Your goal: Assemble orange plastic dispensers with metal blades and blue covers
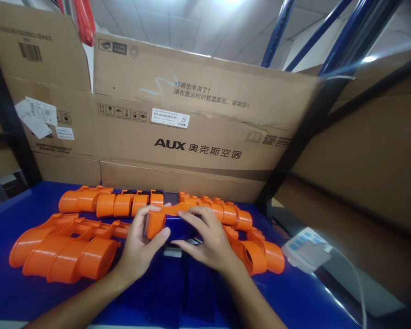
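Note:
An orange plastic part with a dark blue piece against it is held up at the centre, between both hands. My left hand grips its left end, thumb on the front and fingers over the top. On the right side my right hand holds the blue piece, fingers on top and thumb below. A small pale object shows just under the held part. Nested orange curved parts lie left of my left hand, and more orange parts lie right of my right hand.
A blue tabletop carries a back row of orange parts. Behind it stands a printed cardboard sheet. A white device with a cable sits at the right edge, near a dark frame post.

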`<state>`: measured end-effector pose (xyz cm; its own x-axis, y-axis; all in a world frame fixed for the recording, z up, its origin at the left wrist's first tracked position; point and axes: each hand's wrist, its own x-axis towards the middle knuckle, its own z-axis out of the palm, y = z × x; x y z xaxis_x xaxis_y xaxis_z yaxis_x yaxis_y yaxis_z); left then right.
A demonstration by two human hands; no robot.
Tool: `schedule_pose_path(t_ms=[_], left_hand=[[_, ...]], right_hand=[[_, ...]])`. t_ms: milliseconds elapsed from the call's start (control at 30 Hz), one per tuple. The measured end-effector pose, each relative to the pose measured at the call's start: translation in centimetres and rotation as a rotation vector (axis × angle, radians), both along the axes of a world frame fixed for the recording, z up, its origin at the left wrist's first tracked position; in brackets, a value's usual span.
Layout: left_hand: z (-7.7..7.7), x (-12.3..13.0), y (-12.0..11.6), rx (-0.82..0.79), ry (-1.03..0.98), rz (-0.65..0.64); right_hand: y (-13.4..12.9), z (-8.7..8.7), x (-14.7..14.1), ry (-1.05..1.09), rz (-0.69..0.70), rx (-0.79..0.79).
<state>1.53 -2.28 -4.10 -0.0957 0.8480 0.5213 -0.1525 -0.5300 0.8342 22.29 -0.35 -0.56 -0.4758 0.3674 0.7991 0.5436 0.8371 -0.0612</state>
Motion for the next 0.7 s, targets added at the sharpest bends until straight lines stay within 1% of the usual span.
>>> schedule_pose_path(t_ms=[167, 400, 500, 600, 700], left_hand=[[0.1, -0.1, -0.1, -0.002, 0.038, 0.051], [-0.1, -0.4, 0.1, 0.0, 0.042, 0.116], [-0.2, -0.5, 0.4, -0.006, 0.049, 0.114], [-0.5, -0.7, 0.7, 0.001, 0.02, 0.067], [-0.8, -0.8, 0.8, 0.08, -0.048, -0.082]], right_hand=[[0.2, -0.2, -0.1, -0.007, 0.007, 0.033], [-0.1, -0.1, -0.3, 0.003, 0.027, -0.019], [-0.3, 0.1, -0.5, 0.017, 0.029, -0.026], [-0.7, 0.3, -0.7, 0.049, 0.034, -0.043], [-1.0, 0.5, -1.0, 0.174, 0.019, -0.116]])
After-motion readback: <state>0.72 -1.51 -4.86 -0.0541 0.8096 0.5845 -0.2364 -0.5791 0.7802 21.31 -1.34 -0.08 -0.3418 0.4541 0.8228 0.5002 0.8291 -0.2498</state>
